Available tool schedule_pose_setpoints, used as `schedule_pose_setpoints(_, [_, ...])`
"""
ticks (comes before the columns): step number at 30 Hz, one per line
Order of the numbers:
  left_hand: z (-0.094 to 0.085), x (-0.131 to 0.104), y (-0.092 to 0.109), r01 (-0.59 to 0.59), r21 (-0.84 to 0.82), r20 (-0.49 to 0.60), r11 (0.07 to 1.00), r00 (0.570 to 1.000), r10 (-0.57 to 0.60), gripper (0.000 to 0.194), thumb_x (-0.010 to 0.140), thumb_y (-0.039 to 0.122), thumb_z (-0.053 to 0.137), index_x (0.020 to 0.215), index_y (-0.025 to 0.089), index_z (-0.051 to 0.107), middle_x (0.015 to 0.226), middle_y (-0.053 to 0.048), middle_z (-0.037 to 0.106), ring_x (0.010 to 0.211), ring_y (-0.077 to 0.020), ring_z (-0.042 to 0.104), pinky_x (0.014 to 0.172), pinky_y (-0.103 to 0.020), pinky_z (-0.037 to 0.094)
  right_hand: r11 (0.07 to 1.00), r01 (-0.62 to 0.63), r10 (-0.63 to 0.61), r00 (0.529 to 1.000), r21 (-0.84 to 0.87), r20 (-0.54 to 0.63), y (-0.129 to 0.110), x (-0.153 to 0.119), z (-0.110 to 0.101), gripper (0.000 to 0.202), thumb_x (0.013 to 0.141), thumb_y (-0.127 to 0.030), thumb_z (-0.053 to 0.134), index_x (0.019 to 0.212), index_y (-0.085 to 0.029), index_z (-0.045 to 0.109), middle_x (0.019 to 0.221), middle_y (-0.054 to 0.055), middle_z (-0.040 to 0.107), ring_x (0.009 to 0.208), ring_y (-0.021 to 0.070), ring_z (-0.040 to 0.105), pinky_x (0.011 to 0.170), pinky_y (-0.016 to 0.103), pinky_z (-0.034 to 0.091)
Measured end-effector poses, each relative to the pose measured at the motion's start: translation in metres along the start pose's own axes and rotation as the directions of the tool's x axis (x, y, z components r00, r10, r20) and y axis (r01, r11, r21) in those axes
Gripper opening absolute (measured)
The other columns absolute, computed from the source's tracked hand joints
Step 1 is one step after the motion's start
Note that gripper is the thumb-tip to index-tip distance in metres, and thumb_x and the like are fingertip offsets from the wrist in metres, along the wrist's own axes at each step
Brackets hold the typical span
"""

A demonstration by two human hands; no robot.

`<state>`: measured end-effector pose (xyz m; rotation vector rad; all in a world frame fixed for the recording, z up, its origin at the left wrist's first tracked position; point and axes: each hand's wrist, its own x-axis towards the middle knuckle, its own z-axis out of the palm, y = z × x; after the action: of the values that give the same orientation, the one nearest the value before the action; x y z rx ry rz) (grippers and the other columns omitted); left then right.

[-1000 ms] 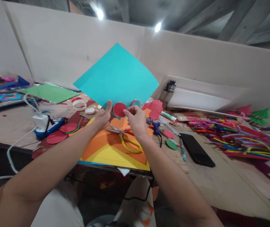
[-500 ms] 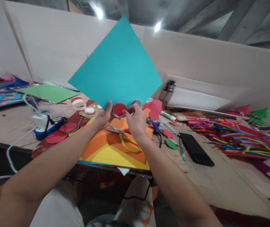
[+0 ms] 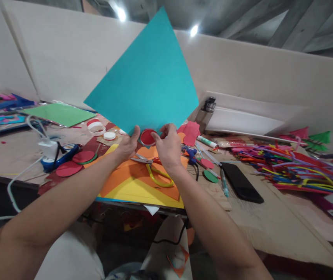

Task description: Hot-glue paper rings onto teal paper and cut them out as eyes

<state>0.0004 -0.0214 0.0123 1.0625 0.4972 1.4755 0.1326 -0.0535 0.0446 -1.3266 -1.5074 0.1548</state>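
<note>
A large teal paper sheet (image 3: 146, 77) is held up, turned so that one corner points at the ceiling. My left hand (image 3: 129, 147) is closed on its lower left edge, thumb in front. My right hand (image 3: 168, 147) is closed at the lower right edge, its fingertips partly hidden. Between the two hands, a red disc (image 3: 148, 137) lies at the sheet's bottom corner, close to my right thumb. Below my hands, yellow-handled scissors (image 3: 157, 178) rest on orange paper (image 3: 125, 177) and yellow paper (image 3: 143, 197).
A blue power strip (image 3: 67, 151) with a white plug and red discs (image 3: 83, 156) sit left. Rightward are a blue glue gun (image 3: 192, 155), a black phone (image 3: 240, 182), a glue stick (image 3: 207, 141) and colourful pipe cleaners (image 3: 297, 167). A white panel (image 3: 242, 74) stands behind.
The sheet's top corner has risen and shifted right, and the sheet looks more bent on its right side. A ring-like edge beside my right fingers is now out of sight.
</note>
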Motion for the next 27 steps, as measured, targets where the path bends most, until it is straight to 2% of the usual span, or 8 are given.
schedule_pose_setpoints(5, [0.004, -0.0018, 0.0028, 0.028, -0.008, -0.016, 1.0, 0.999, -0.028, 0.049, 0.082, 0.059, 0.069, 0.108, 0.017, 0.068, 0.109, -0.01, 0.077, 0.121, -0.0261, 0.065, 0.1, -0.036, 0.056, 0.997, 0.059, -0.059, 0.998, -0.046, -0.001, -0.0012, -0.0024, -0.0012, 0.019, 0.085, -0.032, 0.068, 0.091, -0.023, 0.052, 0.081, -0.001, 0.055, 0.069, 0.0144, 0.049, 0.067, 0.03, 0.037])
schedule_pose_setpoints(11, [0.004, -0.002, 0.003, 0.038, -0.018, -0.01, 0.999, 0.999, -0.039, 0.048, 0.083, 0.059, 0.068, 0.108, 0.019, 0.068, 0.109, -0.009, 0.077, 0.12, -0.0251, 0.066, 0.099, -0.034, 0.057, 0.99, 0.071, -0.071, 0.997, -0.119, 0.004, 0.0012, -0.0009, 0.0005, 0.016, 0.087, -0.032, 0.067, 0.089, -0.023, 0.054, 0.088, 0.002, 0.057, 0.074, 0.0157, 0.05, 0.066, 0.03, 0.037])
schedule_pose_setpoints(13, [0.0022, -0.0006, 0.002, 0.048, -0.027, -0.017, 0.998, 0.999, -0.049, 0.046, 0.083, 0.06, 0.067, 0.105, 0.019, 0.067, 0.106, -0.009, 0.077, 0.116, -0.0248, 0.068, 0.096, -0.034, 0.059, 0.987, 0.105, -0.104, 0.994, -0.124, 0.016, 0.002, -0.0006, 0.0004, 0.015, 0.088, -0.032, 0.066, 0.087, -0.023, 0.054, 0.088, 0.002, 0.058, 0.077, 0.0167, 0.051, 0.067, 0.03, 0.037])
schedule_pose_setpoints(16, [0.0, 0.0022, 0.0016, 0.096, -0.039, -0.084, 0.995, 0.992, -0.099, 0.046, 0.084, 0.061, 0.065, 0.092, 0.017, 0.066, 0.095, -0.009, 0.078, 0.106, -0.024, 0.072, 0.088, -0.032, 0.062, 0.98, 0.155, -0.15, 0.988, -0.126, 0.047, 0.002, -0.0013, -0.0005, 0.011, 0.091, -0.03, 0.063, 0.087, -0.022, 0.056, 0.088, 0.003, 0.058, 0.08, 0.0175, 0.052, 0.069, 0.03, 0.038])
schedule_pose_setpoints(19, [-0.0008, 0.0039, 0.0025, 0.128, -0.05, -0.123, 0.99, 0.983, -0.134, 0.046, 0.084, 0.061, 0.066, 0.086, 0.015, 0.065, 0.087, -0.008, 0.077, 0.096, -0.0218, 0.074, 0.082, -0.029, 0.062, 0.978, 0.164, -0.157, 0.986, -0.131, 0.064, 0.0012, -0.0026, -0.0012, 0.006, 0.093, -0.027, 0.059, 0.09, -0.021, 0.058, 0.092, 0.004, 0.059, 0.083, 0.018, 0.054, 0.072, 0.031, 0.04])
schedule_pose_setpoints(23, [-0.0015, 0.004, 0.0032, 0.107, -0.041, -0.094, 0.993, 0.989, -0.11, 0.045, 0.083, 0.061, 0.067, 0.094, 0.017, 0.065, 0.093, -0.006, 0.077, 0.095, -0.0196, 0.074, 0.082, -0.027, 0.061, 0.98, 0.157, -0.15, 0.986, -0.12, 0.066, 0.0, -0.0033, -0.0015, 0.004, 0.093, -0.024, 0.058, 0.09, -0.022, 0.059, 0.096, 0.005, 0.058, 0.083, 0.0179, 0.054, 0.074, 0.031, 0.042])
schedule_pose_setpoints(27, [-0.0027, 0.0031, 0.0023, 0.069, -0.033, -0.018, 0.997, 0.997, -0.07, 0.046, 0.083, 0.059, 0.068, 0.105, 0.019, 0.067, 0.108, -0.008, 0.076, 0.109, -0.0218, 0.071, 0.089, -0.03, 0.06, 0.979, 0.166, -0.16, 0.985, -0.122, 0.058, -0.001, -0.0023, -0.0026, 0.006, 0.093, -0.023, 0.056, 0.09, -0.021, 0.06, 0.098, 0.006, 0.058, 0.084, 0.0184, 0.054, 0.075, 0.032, 0.042])
